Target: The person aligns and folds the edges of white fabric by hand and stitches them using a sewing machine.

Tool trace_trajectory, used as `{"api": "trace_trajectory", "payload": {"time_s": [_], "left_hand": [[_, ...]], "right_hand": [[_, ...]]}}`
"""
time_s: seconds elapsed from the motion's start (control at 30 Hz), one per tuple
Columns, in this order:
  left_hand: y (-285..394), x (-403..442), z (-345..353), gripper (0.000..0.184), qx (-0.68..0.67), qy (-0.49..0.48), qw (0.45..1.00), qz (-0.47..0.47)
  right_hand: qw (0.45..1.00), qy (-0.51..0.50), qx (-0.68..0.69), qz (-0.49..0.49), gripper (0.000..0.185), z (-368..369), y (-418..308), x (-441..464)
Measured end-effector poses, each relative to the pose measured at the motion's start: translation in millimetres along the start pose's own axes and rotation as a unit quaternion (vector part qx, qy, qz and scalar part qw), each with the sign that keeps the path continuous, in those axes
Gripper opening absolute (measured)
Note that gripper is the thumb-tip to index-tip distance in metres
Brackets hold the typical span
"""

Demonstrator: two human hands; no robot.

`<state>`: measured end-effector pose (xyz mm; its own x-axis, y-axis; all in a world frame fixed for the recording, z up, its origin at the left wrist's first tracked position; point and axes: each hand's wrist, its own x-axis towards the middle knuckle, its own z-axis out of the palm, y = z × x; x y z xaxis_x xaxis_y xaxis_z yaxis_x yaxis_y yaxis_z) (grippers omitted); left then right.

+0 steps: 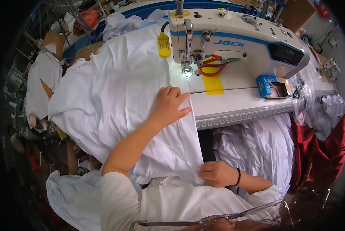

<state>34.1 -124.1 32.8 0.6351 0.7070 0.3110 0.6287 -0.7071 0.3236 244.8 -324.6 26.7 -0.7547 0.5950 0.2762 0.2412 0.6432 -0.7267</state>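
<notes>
A long piece of white fabric [114,84] lies over the left part of the sewing machine bed and hangs down to my lap. My left hand [170,104] rests on it near the right edge, with thumb and index finger spread and the other fingers bent. Lower down, my right hand [218,173] has its fingers closed on the fabric's edge, by the bottom corner. The sewing machine [234,44] stands ahead, its lamp lit at the presser foot [187,71]. The fabric's edge runs from beside the foot down towards my right hand.
Red-handled snips [214,66] lie on the machine bed over yellow tape [213,84]. To their right sits a small blue box [273,87]. A ruler strip [241,118] lines the table's front edge. White cloth [257,150] is heaped below, beside red cloth [318,154].
</notes>
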Motion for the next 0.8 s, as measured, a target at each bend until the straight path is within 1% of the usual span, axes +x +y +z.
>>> {"api": "trace_trajectory", "payload": {"time_s": [0.07, 0.13, 0.2, 0.27, 0.47, 0.6, 0.67, 0.8], "left_hand": [[-0.2, -1.9, 6.7, 0.045, 0.003, 0.038, 0.999, 0.014], [-3.1, -5.8, 13.2, 0.047, 0.016, 0.038, 0.999, 0.007], [-6.2, -5.2, 14.1, 0.048, 0.033, 0.039, 0.999, 0.004], [-6.5, -5.3, 9.3, 0.051, 0.016, 0.000, 1.000, -0.012], [-7.9, -0.5, 5.2, 0.050, 0.014, -0.003, 1.000, -0.008], [-13.8, 6.6, 5.6, 0.050, 0.015, -0.001, 1.000, -0.009], [-22.5, 12.1, 6.8, 0.055, 0.008, -0.007, 1.000, -0.014], [-40.2, 29.9, 11.3, 0.053, -0.019, 0.002, 0.999, -0.039]], "right_hand": [[1.000, 0.008, 0.014, 0.015, 0.018, 1.0, 1.6, -0.4], [0.998, 0.030, 0.048, 0.023, 0.016, 2.2, 7.8, -3.7], [0.998, 0.021, 0.060, 0.028, 0.015, 1.8, 9.0, 2.9], [0.996, 0.014, 0.080, 0.040, 0.015, 4.1, 11.4, 4.3], [0.993, -0.006, 0.106, 0.057, 0.015, 0.9, 20.0, 5.5], [0.993, 0.000, 0.108, 0.052, 0.017, -3.8, 25.6, 12.1], [0.995, 0.008, 0.083, 0.046, 0.019, -7.8, 28.9, 16.0], [0.997, 0.022, 0.055, 0.044, 0.020, -13.9, 36.8, 26.9]]}}
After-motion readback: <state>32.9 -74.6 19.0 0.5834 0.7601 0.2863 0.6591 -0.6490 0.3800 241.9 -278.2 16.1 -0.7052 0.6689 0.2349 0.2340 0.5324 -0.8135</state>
